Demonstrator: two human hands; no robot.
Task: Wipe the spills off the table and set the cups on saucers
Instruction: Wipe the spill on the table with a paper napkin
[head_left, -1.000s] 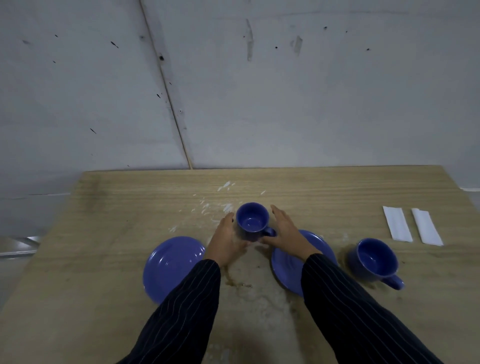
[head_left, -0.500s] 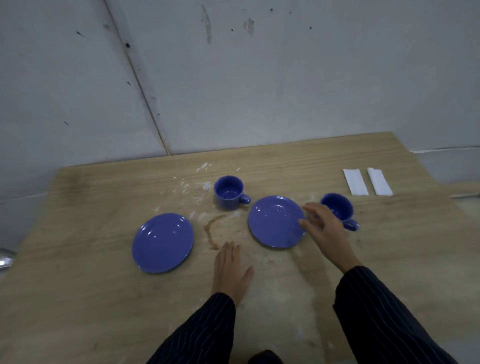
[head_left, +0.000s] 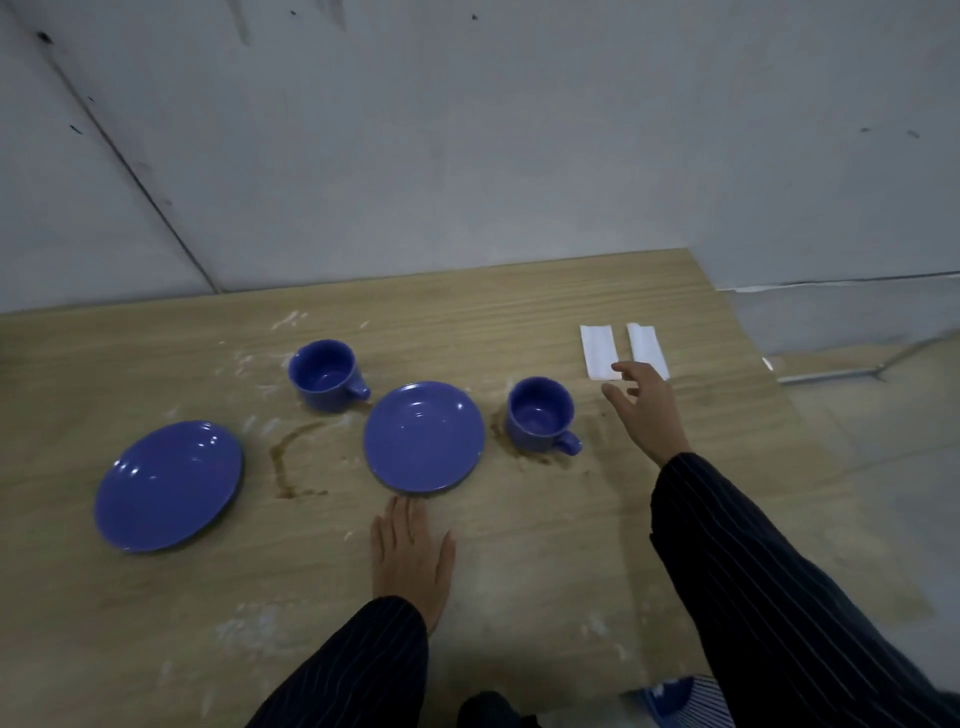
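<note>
Two blue cups stand on the wooden table (head_left: 519, 545): the left cup (head_left: 326, 375) at the back, the right cup (head_left: 541, 414) beside the middle saucer (head_left: 424, 437). A second blue saucer (head_left: 169, 486) lies at the left. A brown ring spill (head_left: 284, 460) sits between the saucers, and a brown stain (head_left: 524, 457) surrounds the right cup's base. Two folded white napkins (head_left: 598, 352) (head_left: 647, 349) lie at the back right. My right hand (head_left: 644, 408) hovers open, fingertips just short of the napkins. My left hand (head_left: 410, 558) rests flat on the table below the middle saucer.
White powdery smears (head_left: 244, 361) mark the table around the left cup and near the front edge. A grey wall stands behind the table. The table's right edge (head_left: 810, 431) drops off close to the napkins.
My right hand let go of the left cup, passed the right cup and reached toward the napkins. My left hand came down flat on the table. The view shifted right.
</note>
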